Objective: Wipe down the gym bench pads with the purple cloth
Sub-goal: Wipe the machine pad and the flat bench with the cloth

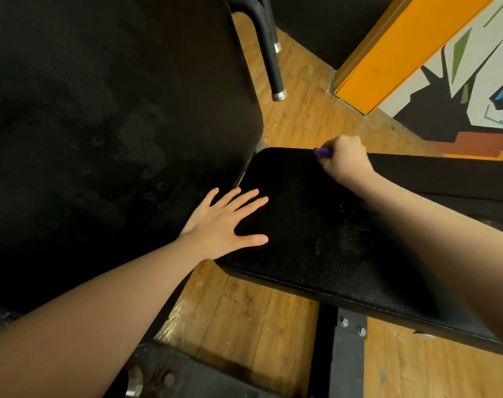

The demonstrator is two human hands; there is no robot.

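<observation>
A black leather seat pad lies across the middle of the view. A larger black back pad rises to its left. My left hand rests flat on the seat pad's near left corner, fingers spread. At the pad's far edge my right hand grips the purple cloth. Only a small bunched piece of the cloth shows past my fingers, pressed against the edge of the pad.
Black metal frame bars with bolts run under the seat over a wooden floor. A black curved handle with a silver end cap hangs at the top. An orange beam and a painted wall stand at the right.
</observation>
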